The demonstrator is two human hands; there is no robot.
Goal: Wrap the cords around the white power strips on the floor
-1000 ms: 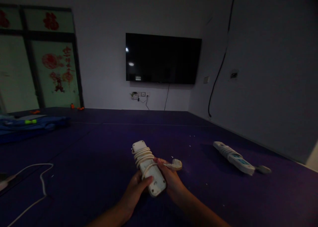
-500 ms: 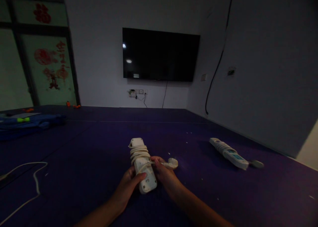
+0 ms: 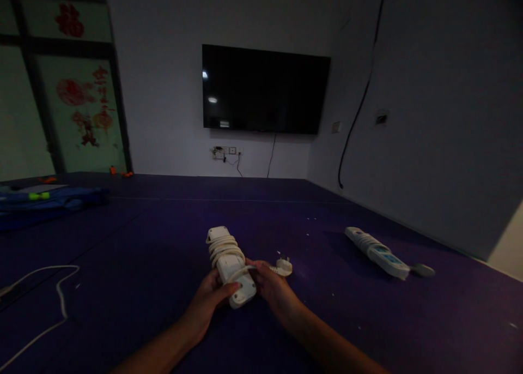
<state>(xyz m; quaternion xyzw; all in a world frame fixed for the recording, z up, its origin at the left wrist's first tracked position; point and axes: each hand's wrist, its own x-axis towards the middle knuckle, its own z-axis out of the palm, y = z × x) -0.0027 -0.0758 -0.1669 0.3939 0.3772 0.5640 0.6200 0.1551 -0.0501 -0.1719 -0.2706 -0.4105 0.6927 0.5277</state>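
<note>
Dim room: television (image 3: 265,90) above purple floor (image 3: 163,227).

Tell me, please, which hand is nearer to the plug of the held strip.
The right. The right hand is close beside the plug, at the cord leading to it; the left hand is farther off, holding the opposite side of the strip.

The wrapped power strip (image 3: 230,264) covered most fingers of the left hand (image 3: 209,297), the right hand (image 3: 274,288) hid a stretch of cord (image 3: 245,269) near the plug (image 3: 283,267), the left edge cut off the white cable (image 3: 60,297) and blue cloth (image 3: 71,203), and the label (image 3: 382,249) on the second strip (image 3: 397,268) was too blurred to read.
</note>
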